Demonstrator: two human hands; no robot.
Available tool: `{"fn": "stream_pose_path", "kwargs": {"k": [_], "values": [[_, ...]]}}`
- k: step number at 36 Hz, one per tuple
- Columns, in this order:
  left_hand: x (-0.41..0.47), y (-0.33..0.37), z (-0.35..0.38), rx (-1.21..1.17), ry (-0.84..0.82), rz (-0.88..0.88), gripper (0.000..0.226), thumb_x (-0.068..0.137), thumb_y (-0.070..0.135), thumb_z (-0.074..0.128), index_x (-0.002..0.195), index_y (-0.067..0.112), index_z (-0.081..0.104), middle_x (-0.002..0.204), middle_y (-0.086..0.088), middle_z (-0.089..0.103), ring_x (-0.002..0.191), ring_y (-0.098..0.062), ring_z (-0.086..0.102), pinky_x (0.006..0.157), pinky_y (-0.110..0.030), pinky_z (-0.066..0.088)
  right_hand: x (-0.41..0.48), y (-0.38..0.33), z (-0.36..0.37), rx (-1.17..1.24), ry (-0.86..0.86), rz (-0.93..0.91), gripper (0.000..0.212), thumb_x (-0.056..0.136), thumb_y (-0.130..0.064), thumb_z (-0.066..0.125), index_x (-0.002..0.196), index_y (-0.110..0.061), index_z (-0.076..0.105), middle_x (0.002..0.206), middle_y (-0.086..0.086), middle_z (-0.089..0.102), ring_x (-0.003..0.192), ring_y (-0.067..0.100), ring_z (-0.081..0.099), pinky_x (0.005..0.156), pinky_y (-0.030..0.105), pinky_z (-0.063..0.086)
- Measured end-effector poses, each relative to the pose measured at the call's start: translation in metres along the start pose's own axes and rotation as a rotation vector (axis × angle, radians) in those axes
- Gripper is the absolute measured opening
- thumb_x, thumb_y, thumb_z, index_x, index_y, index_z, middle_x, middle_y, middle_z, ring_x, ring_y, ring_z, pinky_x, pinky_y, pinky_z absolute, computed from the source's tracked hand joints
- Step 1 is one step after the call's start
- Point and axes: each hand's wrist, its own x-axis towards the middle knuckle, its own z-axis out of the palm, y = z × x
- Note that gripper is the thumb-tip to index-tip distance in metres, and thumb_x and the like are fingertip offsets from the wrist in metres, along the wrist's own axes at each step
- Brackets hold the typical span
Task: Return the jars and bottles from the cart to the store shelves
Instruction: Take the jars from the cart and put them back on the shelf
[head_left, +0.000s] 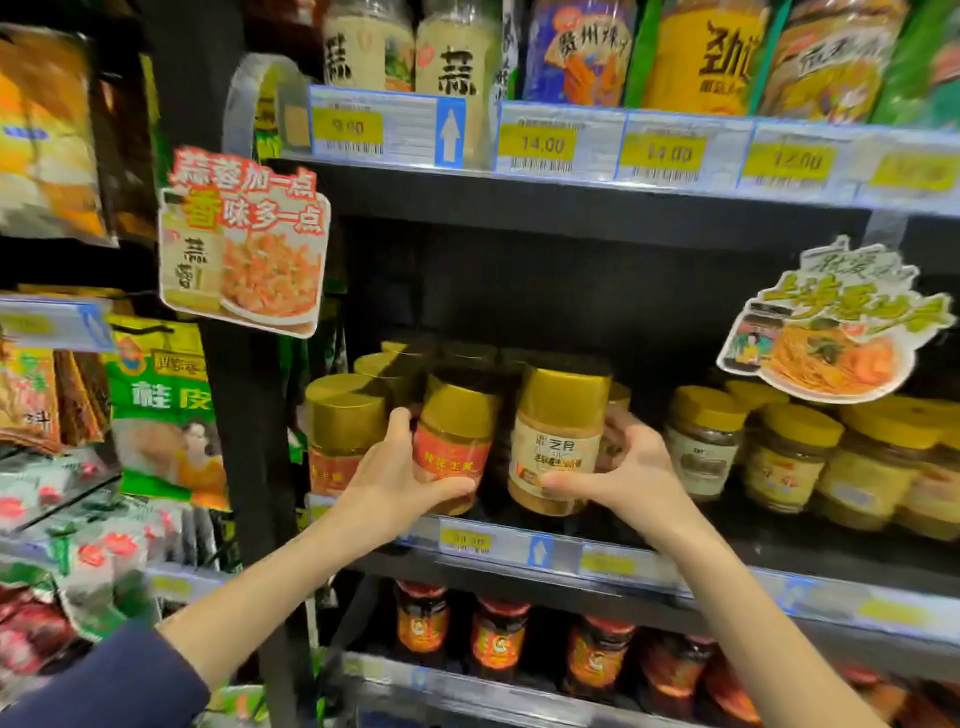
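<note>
A: Nearest the lens, at the lower left of the frame, is a dark blue sleeve (111, 680), with both bare forearms reaching up toward mid-frame.

B: And the hands?

A: The left hand (400, 480) is wrapped round the lower body of a red-labelled jar (453, 441), thumb up beside its gold cap. The right hand (631, 470) is curled round a white-labelled jar (558, 441), fingers behind it, thumb under the label. Both jars sit just left of centre, over the front edge of the middle shelf (737, 566); whether their bases are resting on it I cannot tell.

B: How will they handle?

A: I'd guess full, fairly heavy and rigid, with glossy walls that may slip. Glass or plastic, I can't say. A grip low on the body, as now, looks safer than the cap.

B: Room?

A: Tight. A gold-capped neighbour jar (343, 431) stands just beside the left hand, more jars behind, and yellow-lidded jars (789, 457) at centre right. The dark shelf is flat, with a price strip (467, 543) along its lip. A hanging noodle sign (831, 325) juts out at upper right, near the right hand.
</note>
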Motion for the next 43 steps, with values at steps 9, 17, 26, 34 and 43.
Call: {"fn": "stream_pose_path", "kwargs": {"k": [9,17,26,34,43], "values": [[-0.002,0.004,-0.003,0.171,-0.049,0.017,0.062,0.068,0.032,0.082,0.108,0.017,0.036,0.102,0.001,0.063,0.096,-0.016,0.062,0.089,-0.039,0.052,0.007,0.012,-0.003,-0.07,-0.073,-0.006,0.066,0.05,-0.021,0.091,0.098,-0.04,0.049,0.107,-0.013,0.063,0.1,0.002,0.062,0.085,0.025,0.052],[-0.007,0.013,-0.006,0.255,-0.068,-0.022,0.063,0.072,0.034,0.078,0.11,0.02,0.03,0.108,0.0,0.057,0.099,-0.017,0.058,0.088,-0.032,0.049,0.009,0.017,-0.003,-0.068,-0.109,0.03,0.085,0.043,-0.037,0.091,0.118,-0.028,0.052,0.115,-0.007,0.064,0.106,0.01,0.063,0.093,0.04,0.053],[-0.009,0.014,-0.011,0.373,-0.004,-0.14,0.08,0.062,0.043,0.083,0.123,0.016,0.038,0.123,-0.004,0.057,0.112,-0.023,0.056,0.097,-0.04,0.048,0.007,0.015,0.004,-0.102,-0.133,0.059,0.078,0.054,-0.032,0.088,0.12,-0.029,0.046,0.115,-0.009,0.061,0.104,0.009,0.062,0.088,0.031,0.054],[-0.011,0.011,-0.01,0.354,0.034,-0.131,0.087,0.06,0.044,0.084,0.128,0.018,0.036,0.127,-0.004,0.056,0.115,-0.024,0.055,0.097,-0.04,0.047,0.006,0.015,0.005,-0.117,-0.141,0.077,0.085,0.059,-0.031,0.086,0.13,-0.027,0.039,0.122,-0.006,0.058,0.106,0.01,0.062,0.088,0.03,0.054],[-0.017,0.005,-0.013,0.126,0.0,-0.02,0.098,0.066,0.036,0.082,0.142,0.021,0.023,0.142,-0.002,0.044,0.127,-0.02,0.047,0.105,-0.041,0.042,0.003,0.013,0.004,-0.129,-0.105,0.076,0.103,0.043,-0.05,0.081,0.134,-0.027,0.037,0.131,-0.004,0.052,0.112,0.012,0.058,0.089,0.03,0.053]]}}
